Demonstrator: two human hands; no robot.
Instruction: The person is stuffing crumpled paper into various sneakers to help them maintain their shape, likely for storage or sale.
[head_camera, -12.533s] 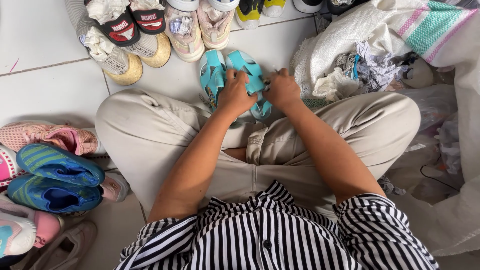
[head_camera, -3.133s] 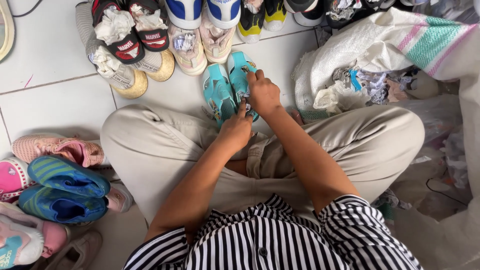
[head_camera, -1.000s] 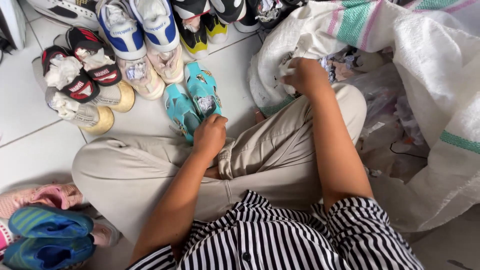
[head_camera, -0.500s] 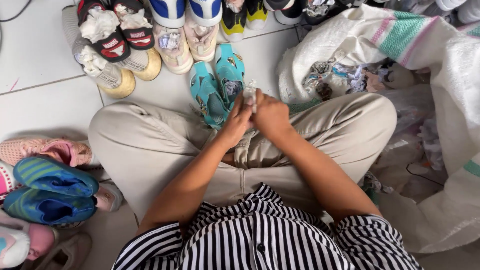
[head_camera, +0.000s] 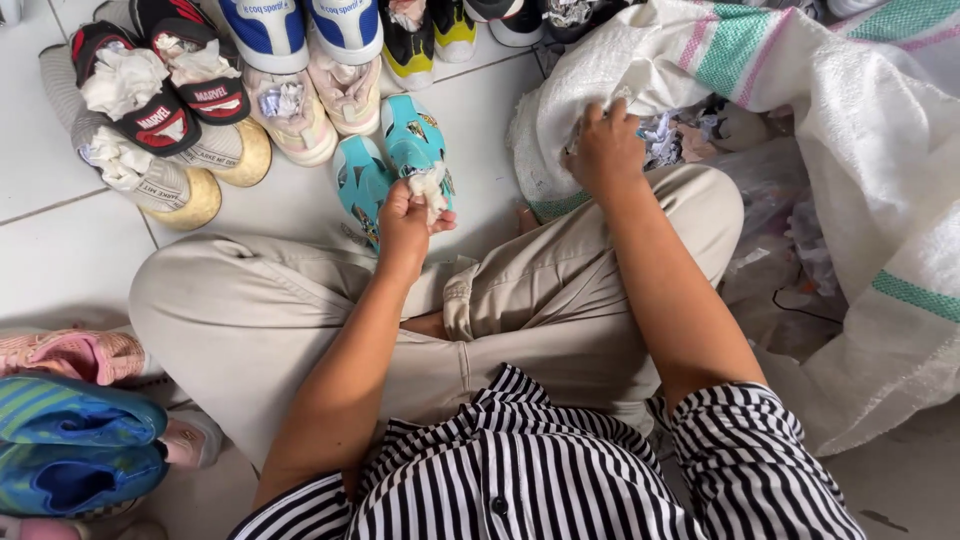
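Left hand (head_camera: 405, 215) pinches a crumpled white paper wad (head_camera: 430, 188) between thumb and fingers, closed tight on it, right over the pair of teal child sandals (head_camera: 395, 165) lying side by side on the tile floor (head_camera: 290, 200); the wad touches or sits just above the right sandal's strap, can't tell which. Sandals look rubbery or foam, smooth, with small printed patches; their heel ends are hidden behind the hand and knee. Right hand (head_camera: 605, 150) is curled on the rim of the big white woven sack (head_camera: 800, 110), fingers gripping the coarse plastic weave; fingertips are buried in the fold, so what else they touch is unclear. Sack has green and pink stripes, is slumped and wrinkled, and runs off the right edge. Inside its mouth is crumpled paper scrap (head_camera: 680, 135), a greyish-white jumble, pieces hard to separate. Person sits cross-legged in beige trousers (head_camera: 300, 310), soft cotton look, and a black-and-white striped shirt (head_camera: 540, 470). Behind the sandals is a row of shoes: black-and-red slip-ons with tan soles (head_camera: 160, 130), stuffed with white paper; pale pink sneakers (head_camera: 310, 100), also stuffed; blue-and-white sneakers (head_camera: 305, 30), cropped at the top edge; a black-and-yellow pair (head_camera: 430, 35), partly cut off. Bottom left, blue striped knit sneakers (head_camera: 75, 450) are stacked under a pink knit shoe (head_camera: 70, 350), both cut by the frame edge.
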